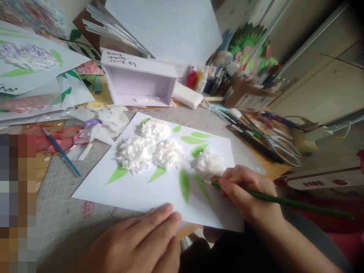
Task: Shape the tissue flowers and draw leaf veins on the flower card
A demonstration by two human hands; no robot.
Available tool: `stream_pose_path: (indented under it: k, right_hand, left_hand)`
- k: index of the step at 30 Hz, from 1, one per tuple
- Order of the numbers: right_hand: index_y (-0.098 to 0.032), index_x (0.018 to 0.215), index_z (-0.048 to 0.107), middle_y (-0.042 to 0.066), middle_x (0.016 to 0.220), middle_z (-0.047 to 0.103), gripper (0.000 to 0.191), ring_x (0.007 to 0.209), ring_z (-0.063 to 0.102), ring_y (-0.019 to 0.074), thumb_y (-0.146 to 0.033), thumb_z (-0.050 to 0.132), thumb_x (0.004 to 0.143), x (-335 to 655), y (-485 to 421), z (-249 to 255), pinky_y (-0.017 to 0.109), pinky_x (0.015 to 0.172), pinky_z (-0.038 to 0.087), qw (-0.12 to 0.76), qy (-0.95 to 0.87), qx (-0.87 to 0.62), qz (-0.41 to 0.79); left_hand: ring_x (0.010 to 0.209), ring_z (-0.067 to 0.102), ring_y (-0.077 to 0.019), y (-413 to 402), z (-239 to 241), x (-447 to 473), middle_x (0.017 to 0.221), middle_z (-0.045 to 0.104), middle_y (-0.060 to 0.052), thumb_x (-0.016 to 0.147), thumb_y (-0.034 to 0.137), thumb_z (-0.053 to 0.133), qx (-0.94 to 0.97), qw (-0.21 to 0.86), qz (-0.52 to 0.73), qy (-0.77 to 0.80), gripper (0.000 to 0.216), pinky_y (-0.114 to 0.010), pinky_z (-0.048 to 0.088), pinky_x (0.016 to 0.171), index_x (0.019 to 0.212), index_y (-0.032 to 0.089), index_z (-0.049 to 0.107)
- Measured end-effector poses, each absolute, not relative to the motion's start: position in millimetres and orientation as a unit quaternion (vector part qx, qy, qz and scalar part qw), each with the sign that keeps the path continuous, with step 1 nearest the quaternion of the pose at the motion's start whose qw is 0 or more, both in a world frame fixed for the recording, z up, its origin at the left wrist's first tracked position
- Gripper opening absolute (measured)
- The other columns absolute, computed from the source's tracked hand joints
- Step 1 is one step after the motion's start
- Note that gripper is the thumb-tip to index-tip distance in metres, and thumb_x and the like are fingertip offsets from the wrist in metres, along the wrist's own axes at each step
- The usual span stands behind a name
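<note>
A white sheet of paper (142, 189) lies on a grey cutting mat (65, 220). On it sit several white crumpled tissue flowers (153, 149) with painted green leaves (184, 184). My right hand (247, 189) is closed on a green-handled paintbrush (284, 203); its tip touches the paper beside the rightmost flower (209, 161). My left hand (142, 242) lies flat with fingers stretched out, pressing the sheet's near edge.
A white open box (139, 81) stands behind the sheet. Torn tissue scraps (105, 121) and a blue paintbrush (61, 151) lie at left. Scissors (281, 146), pens and paint bottles (199, 79) crowd the right. Other flower pictures (28, 60) lie at far left.
</note>
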State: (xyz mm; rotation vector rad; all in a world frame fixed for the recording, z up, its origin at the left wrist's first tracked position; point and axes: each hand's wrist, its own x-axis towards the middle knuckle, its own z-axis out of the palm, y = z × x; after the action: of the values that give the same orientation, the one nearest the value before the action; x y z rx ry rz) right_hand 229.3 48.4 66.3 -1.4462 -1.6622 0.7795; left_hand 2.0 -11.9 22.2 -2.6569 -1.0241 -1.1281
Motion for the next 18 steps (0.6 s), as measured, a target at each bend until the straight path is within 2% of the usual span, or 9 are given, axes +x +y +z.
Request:
stream_pose_path:
  k: [3, 6, 11, 15, 18]
  right_hand:
    - [-0.021, 0.050, 0.049, 0.000, 0.055, 0.057, 0.027, 0.061, 0.062, 0.0170, -0.016, 0.060, 0.074, 235.0, 47.4, 64.6, 0.027, 0.058, 0.050, 0.413, -0.633, -0.543, 0.364]
    - [-0.022, 0.050, 0.049, -0.002, 0.046, 0.051, 0.028, 0.056, 0.059, 0.0163, -0.015, 0.059, 0.074, 238.6, 48.7, 62.0, 0.035, 0.071, 0.054, 0.433, -0.613, -0.503, 0.428]
    - [-0.021, 0.056, 0.053, -0.002, 0.053, 0.057, 0.022, 0.051, 0.054, 0.0128, -0.016, 0.062, 0.076, 237.3, 52.0, 59.7, 0.025, 0.052, 0.047, 0.438, -0.627, -0.527, 0.369]
    - [-0.021, 0.052, 0.049, -0.003, 0.050, 0.054, 0.027, 0.058, 0.059, 0.0156, -0.013, 0.058, 0.076, 238.2, 51.8, 59.5, 0.029, 0.062, 0.051, 0.431, -0.618, -0.512, 0.414]
    - [-0.021, 0.054, 0.051, -0.002, 0.052, 0.056, 0.024, 0.052, 0.056, 0.0136, -0.014, 0.059, 0.076, 239.2, 51.8, 59.4, 0.027, 0.057, 0.050, 0.437, -0.613, -0.523, 0.400]
  left_hand:
    - [0.111, 0.056, -0.0200, -11.8, 21.6, 1.4, 0.104, 0.067, -0.003, 0.082, 0.009, 0.048, -0.867, 0.043, -0.368, -0.334, 0.022, -0.031, 0.042, 0.100, 0.083, 0.018, 0.068]
    - [0.113, 0.056, -0.0220, -10.1, 19.8, -1.2, 0.108, 0.065, -0.004, 0.081, 0.011, 0.050, -0.872, 0.056, -0.368, -0.318, 0.019, -0.031, 0.046, 0.097, 0.084, 0.017, 0.068]
    - [0.115, 0.054, -0.0235, -9.0, 15.8, -6.8, 0.117, 0.061, -0.003, 0.082, 0.016, 0.049, -0.888, 0.057, -0.346, -0.299, 0.019, -0.031, 0.051, 0.094, 0.090, 0.018, 0.066]
    - [0.115, 0.055, -0.0231, -8.2, 14.3, -8.2, 0.117, 0.061, -0.003, 0.082, 0.017, 0.049, -0.892, 0.061, -0.342, -0.287, 0.018, -0.030, 0.050, 0.095, 0.091, 0.018, 0.065]
    - [0.114, 0.055, -0.0233, -6.4, 14.5, -8.0, 0.117, 0.061, -0.002, 0.083, 0.017, 0.047, -0.888, 0.068, -0.351, -0.288, 0.019, -0.030, 0.051, 0.094, 0.089, 0.018, 0.066]
